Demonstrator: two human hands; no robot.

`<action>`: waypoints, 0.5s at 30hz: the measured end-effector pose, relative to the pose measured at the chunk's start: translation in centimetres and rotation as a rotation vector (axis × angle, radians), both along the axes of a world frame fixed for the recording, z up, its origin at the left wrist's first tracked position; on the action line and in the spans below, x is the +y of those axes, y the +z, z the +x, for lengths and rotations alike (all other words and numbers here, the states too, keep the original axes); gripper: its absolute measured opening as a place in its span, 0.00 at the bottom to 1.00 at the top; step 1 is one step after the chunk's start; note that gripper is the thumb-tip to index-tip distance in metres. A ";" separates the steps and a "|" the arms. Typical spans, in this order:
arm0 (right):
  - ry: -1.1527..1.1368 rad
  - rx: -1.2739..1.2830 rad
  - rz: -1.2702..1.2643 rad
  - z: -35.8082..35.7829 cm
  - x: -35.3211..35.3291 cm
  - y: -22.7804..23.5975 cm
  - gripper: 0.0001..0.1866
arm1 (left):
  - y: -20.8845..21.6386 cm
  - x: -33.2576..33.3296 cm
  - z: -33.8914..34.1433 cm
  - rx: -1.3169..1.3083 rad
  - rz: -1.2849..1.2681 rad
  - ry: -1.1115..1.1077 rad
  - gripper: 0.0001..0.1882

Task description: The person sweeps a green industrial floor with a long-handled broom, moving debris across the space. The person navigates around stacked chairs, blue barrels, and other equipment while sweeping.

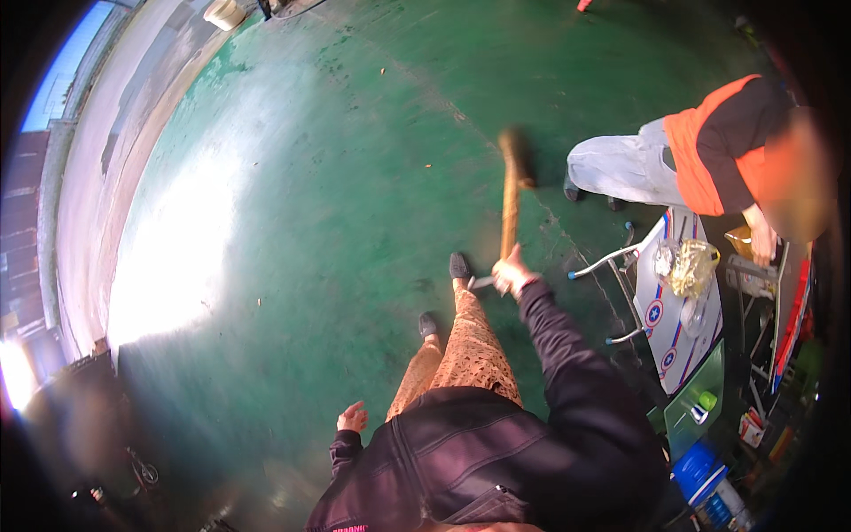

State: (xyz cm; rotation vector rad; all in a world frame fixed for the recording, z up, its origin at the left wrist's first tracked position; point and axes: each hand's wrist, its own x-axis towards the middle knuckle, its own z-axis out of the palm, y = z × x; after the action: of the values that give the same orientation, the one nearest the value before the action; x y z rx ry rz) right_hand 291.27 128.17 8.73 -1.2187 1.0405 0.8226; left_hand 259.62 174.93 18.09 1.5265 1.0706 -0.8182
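Note:
My right hand (pixel 512 271) is wrapped round the lower end of a long wooden-handled tool (pixel 510 208), which points away from me over the floor. The tool's far end has a dark head on its right side, too blurred to name its kind. A small pale, shiny piece (pixel 480 282) sticks out to the left of the same hand; I cannot make out what it is. Low at my left side, my left hand (pixel 353 417) hangs with its fingers apart and nothing in it.
At the right, a person (pixel 718 151) in an orange and dark top leans over a red-edged table (pixel 792 310). Closer stands a white folding table (pixel 656 341) carrying plastic bags (pixel 693 269). A blue container (pixel 698 470) sits lower right. Green floor (pixel 355 195) stretches ahead.

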 end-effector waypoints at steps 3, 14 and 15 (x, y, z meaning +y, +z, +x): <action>0.487 -0.283 -0.124 -5.0 6.9 0.6 0.45 | 0.1 -2.7 3.8 0.017 0.029 -0.107 0.18; 0.087 0.096 0.899 3.8 11.6 14.0 0.23 | 1.4 -6.2 18.7 -0.114 0.019 -0.218 0.17; 0.114 -0.032 0.887 4.6 9.9 14.4 0.29 | 1.2 -5.8 19.3 -0.114 0.029 -0.227 0.17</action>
State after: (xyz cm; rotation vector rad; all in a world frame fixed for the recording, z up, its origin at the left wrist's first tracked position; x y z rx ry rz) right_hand 295.89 138.04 23.17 -0.5248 0.4675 1.1755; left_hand 278.89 169.15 19.32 1.7200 0.8386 -0.8612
